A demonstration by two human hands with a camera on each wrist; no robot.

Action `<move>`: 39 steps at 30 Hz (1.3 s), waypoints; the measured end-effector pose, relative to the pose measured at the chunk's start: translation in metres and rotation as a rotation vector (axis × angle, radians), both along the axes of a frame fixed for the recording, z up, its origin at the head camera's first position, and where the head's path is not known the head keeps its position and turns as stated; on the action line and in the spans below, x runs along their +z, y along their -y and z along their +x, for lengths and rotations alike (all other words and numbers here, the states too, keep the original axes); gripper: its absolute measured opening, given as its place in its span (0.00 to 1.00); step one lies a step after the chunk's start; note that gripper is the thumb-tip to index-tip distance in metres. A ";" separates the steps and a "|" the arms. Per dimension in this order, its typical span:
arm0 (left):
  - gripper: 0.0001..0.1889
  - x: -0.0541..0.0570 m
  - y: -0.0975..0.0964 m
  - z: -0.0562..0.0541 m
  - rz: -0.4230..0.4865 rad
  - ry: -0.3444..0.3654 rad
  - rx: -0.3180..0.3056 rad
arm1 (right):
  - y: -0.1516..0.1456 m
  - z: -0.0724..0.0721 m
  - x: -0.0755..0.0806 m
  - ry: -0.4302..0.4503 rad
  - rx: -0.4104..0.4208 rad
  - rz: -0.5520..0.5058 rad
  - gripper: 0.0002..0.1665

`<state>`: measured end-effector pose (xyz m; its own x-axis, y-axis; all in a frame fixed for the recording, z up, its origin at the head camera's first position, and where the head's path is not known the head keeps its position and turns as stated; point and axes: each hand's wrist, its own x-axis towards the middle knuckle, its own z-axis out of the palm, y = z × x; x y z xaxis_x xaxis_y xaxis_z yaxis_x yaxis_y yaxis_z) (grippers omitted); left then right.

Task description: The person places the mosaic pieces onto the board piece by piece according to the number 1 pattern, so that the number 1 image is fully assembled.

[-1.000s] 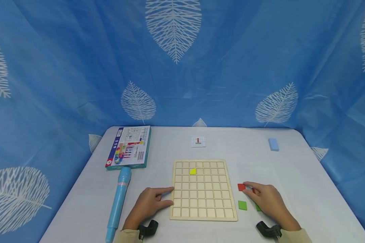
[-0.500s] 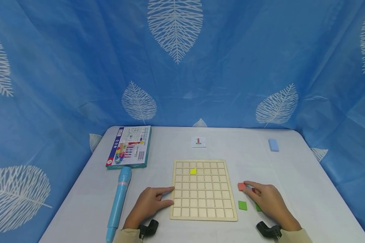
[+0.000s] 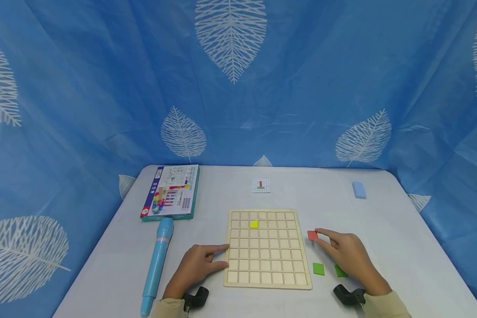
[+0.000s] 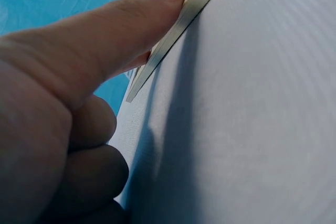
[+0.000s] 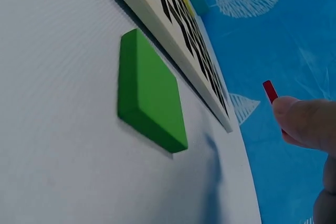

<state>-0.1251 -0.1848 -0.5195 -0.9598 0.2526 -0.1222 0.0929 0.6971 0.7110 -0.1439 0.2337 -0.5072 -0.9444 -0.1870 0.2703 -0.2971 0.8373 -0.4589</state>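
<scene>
- While the left hand (image 3: pixel 198 264) touched the board (image 3: pixel 264 254), thumb and forefinger apart, the right hand (image 3: pixel 350 256) pinched a red tile (image 3: pixel 312 235).
- Two green tiles (image 3: pixel 319 269) lay nearby.

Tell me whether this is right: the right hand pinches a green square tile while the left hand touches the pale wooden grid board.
The colour is wrong: the head view shows the right hand pinching a red square tile. The left hand does touch the pale wooden grid board.
</scene>
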 end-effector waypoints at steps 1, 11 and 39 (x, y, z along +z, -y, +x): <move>0.27 0.000 -0.001 0.000 -0.001 0.010 0.001 | 0.001 -0.001 0.001 -0.001 0.002 0.000 0.19; 0.26 -0.001 -0.001 -0.001 -0.008 -0.007 -0.001 | 0.017 -0.016 0.005 -0.061 0.073 -0.043 0.18; 0.27 0.000 0.001 -0.002 -0.011 -0.013 -0.007 | 0.075 -0.048 0.007 0.009 0.224 -0.172 0.19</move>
